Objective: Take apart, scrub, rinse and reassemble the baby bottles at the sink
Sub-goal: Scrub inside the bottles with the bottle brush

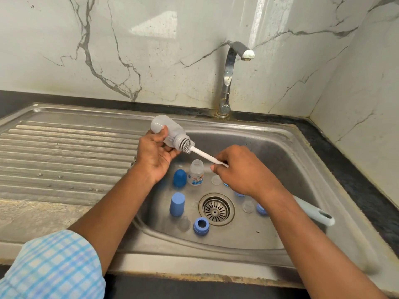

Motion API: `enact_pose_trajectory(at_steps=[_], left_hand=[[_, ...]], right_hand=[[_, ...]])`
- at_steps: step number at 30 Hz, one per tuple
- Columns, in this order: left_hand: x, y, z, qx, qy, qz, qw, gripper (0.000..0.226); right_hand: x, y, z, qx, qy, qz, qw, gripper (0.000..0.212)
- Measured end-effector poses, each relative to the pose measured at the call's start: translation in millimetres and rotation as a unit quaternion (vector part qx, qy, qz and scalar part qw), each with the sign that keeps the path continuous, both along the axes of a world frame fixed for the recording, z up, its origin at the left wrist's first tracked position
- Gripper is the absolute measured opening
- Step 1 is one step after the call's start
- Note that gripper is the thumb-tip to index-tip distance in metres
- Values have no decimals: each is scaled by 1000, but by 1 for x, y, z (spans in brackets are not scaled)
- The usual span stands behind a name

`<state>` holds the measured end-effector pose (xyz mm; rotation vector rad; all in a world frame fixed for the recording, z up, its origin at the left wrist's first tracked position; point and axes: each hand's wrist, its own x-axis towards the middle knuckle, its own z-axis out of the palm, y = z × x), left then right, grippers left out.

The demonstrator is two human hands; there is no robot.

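— Gripping the frosted bottle (167,131) over the steel sink (280,147): left hand (154,156), fingers curled round it. Right hand (239,169) pinched the white brush (205,156), bristles at the bottle's neck.
— Basin contents?
— Second bottle (195,172) upright, dark blue cap (179,178), pale blue cap (177,203), blue ring (201,226), clear nipples (184,223), faint. Right forearm hid part of a bigger brush handle (317,213).

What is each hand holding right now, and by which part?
The left hand grips the clear bottle around its body. The right hand pinches the white brush by its handle, with the bristles at the bottle's mouth.
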<state>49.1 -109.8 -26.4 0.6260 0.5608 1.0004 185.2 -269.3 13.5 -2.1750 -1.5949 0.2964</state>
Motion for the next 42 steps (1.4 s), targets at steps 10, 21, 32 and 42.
enact_pose_trajectory(at_steps=[10, 21, 32, 42], left_hand=[[2, -6, -2, 30, -56, -37, 997, 51], [4, -9, 1, 24, 13, -15, 1000, 43], [3, -21, 3, 8, -47, -38, 998, 43], [9, -36, 5, 46, -73, -80, 993, 53]], right_hand=[[8, -14, 0, 6, -83, -44, 996, 25], [2, -13, 6, 140, -172, -83, 972, 14], [1, -13, 6, 133, -143, -51, 979, 14], [-2, -9, 2, 88, -92, -45, 991, 17]])
